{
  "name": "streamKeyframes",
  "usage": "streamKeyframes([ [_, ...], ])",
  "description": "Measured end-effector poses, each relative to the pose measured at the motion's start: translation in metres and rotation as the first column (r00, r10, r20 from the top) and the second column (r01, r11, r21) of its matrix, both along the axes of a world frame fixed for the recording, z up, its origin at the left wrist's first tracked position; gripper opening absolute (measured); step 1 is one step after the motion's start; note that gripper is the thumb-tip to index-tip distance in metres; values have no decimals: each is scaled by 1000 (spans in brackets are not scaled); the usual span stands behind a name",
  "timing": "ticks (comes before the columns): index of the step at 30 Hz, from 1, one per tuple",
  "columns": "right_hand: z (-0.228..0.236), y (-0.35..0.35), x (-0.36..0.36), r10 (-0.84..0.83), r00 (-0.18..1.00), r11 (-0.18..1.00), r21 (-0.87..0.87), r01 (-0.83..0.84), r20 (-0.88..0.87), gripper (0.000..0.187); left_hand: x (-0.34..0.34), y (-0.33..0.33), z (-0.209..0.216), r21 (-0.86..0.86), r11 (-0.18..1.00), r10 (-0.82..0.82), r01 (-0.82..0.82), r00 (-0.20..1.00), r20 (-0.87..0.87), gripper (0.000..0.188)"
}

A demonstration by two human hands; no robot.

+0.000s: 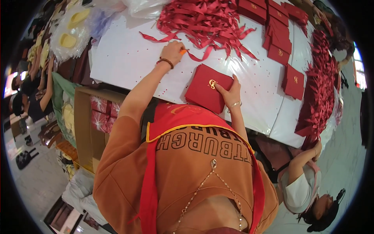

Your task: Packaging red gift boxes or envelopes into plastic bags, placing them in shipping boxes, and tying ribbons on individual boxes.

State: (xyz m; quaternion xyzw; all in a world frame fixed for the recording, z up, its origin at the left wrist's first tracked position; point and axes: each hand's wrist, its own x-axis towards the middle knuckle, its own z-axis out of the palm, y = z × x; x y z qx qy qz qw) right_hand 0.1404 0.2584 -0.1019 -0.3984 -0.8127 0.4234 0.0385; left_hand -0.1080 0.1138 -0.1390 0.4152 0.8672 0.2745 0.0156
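My left hand (173,53) is closed at the near edge of the ribbon pile, its fingertips on a small orange thing (183,51) whose kind is mostly hidden. A loose red ribbon (201,57) curls beside those fingers. In front of my apron lies a thick stack of dark red cards or flat pouches (200,87) with a gold emblem on top. My right hand (230,94) grips its right side, thumb over the top face and fingers along the edge. The large tangled heap of red ribbons (198,21) lies on the white table (128,54) beyond both hands.
More red card stacks (279,41) lie at the far right, one (293,82) apart. A second ribbon heap (321,74) runs along the right edge, touched by a co-worker's hand (317,150). Plastic-wrapped yellow slippers (74,29) lie far left; a cardboard box (83,134) holds red packets.
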Motion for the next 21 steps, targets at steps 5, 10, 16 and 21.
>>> streamKeyframes([
  [5,18,-11,1,31,988,848,520,-107,152,75,-9,-10,30,238,939,131,-248,899,418,8],
  [10,20,-9,-22,252,966,784,598,-167,-61,56,22,-17,77,267,941,-18,-206,761,649,11],
  [16,22,-22,-39,372,923,743,562,-363,103,45,85,-11,46,226,970,-124,-90,618,777,14],
  [21,27,-27,-41,433,898,700,601,-386,74,41,98,-17,32,212,963,-106,-166,491,865,15],
])
